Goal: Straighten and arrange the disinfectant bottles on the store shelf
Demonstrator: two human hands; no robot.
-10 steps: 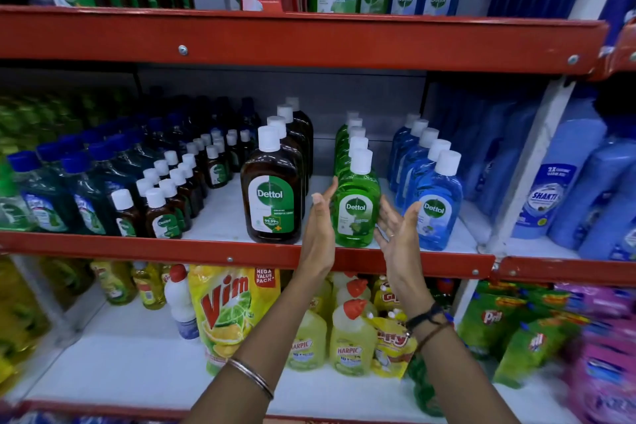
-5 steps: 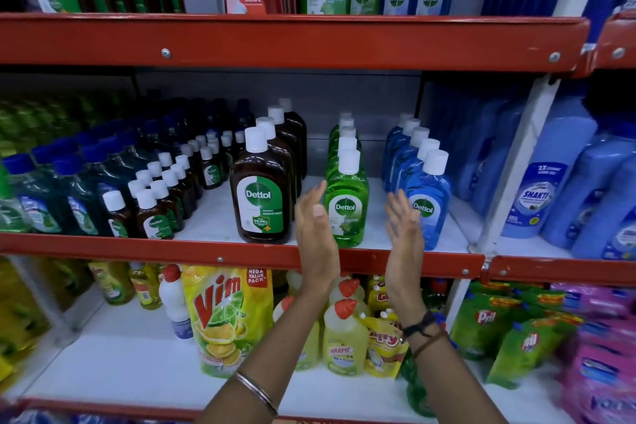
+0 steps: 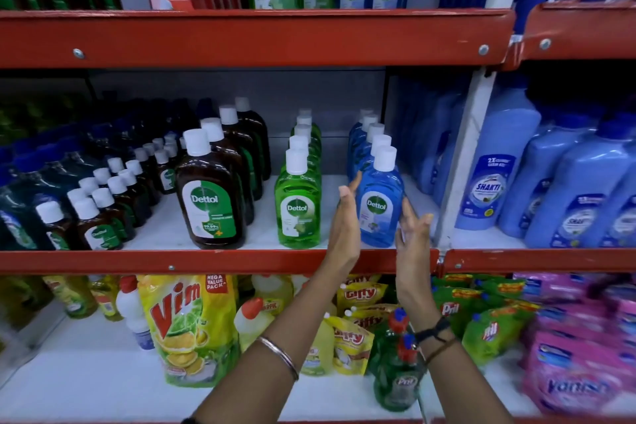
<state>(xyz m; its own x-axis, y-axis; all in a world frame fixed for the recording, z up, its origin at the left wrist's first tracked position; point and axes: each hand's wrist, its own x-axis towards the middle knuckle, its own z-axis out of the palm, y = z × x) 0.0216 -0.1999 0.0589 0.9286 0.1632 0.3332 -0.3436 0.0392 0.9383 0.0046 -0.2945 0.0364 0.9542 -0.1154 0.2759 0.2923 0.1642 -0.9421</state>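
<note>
Middle shelf (image 3: 206, 262), red front lip, white deck: your stock runs in rows front to back. Front blue Dettol bottle (image 3: 380, 206), white cap, upright at the shelf's front edge, heading a file of matching blue bottles behind it. Your left hand (image 3: 346, 217) stands flat and open, fingers together and pointing up, palm facing the bottle's left side, touching or just beside it; contact cannot be told for certain. Your right hand (image 3: 413, 234) is open with fingers loosely spread and slightly curled, just beside the bottle's right lower side, gripping nothing. Green Dettol bottle (image 3: 298, 206), upright, just left of your left hand, heading its own green row. Large brown Dettol bottle (image 3: 210, 203), further left, front of a brown row. Small brown bottles (image 3: 99, 213), clustered at the left. Light blue Shakti bottles (image 3: 492, 182), in the next bay to the right, beyond a white upright (image 3: 461, 162). Lower shelf: yellow Vim pouch (image 3: 186, 320), standing below the brown row.
</note>
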